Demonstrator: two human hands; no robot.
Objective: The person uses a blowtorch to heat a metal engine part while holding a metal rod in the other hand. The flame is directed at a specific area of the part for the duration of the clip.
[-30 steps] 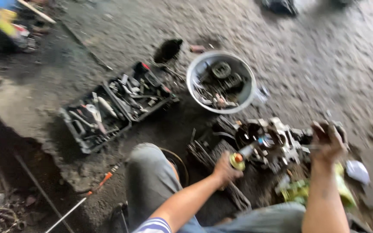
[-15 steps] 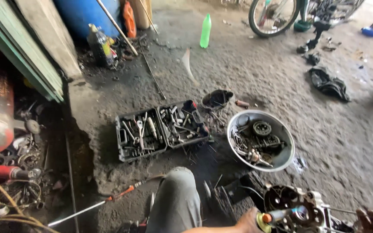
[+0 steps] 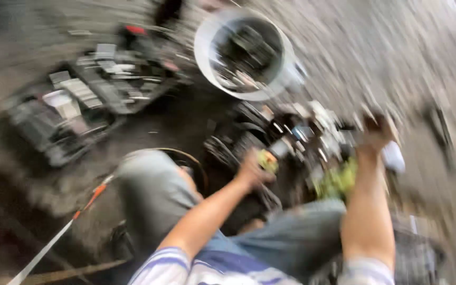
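The view is badly blurred. My left hand [image 3: 252, 171] is closed around a screwdriver with a yellow-green handle [image 3: 266, 160], its tip pointing into a small engine [image 3: 296, 134] on the concrete floor. My right hand [image 3: 378, 132] rests on the far right side of that engine, gripping it. Both forearms reach forward over my knees in grey trousers. A yellow-green rag [image 3: 339, 179] lies under the engine between my arms.
A white round basin [image 3: 207, 58] holding metal parts stands beyond the engine. Two black tool trays [image 3: 88, 100] with tools sit at the left. A long orange-handled rod [image 3: 88, 203] lies on the floor by my left knee. A white object [image 3: 394, 157] lies by my right wrist.
The camera has swung back down and right, so both hands and the engine are again in the middle. The hands keep their hold on the screwdriver and engine.
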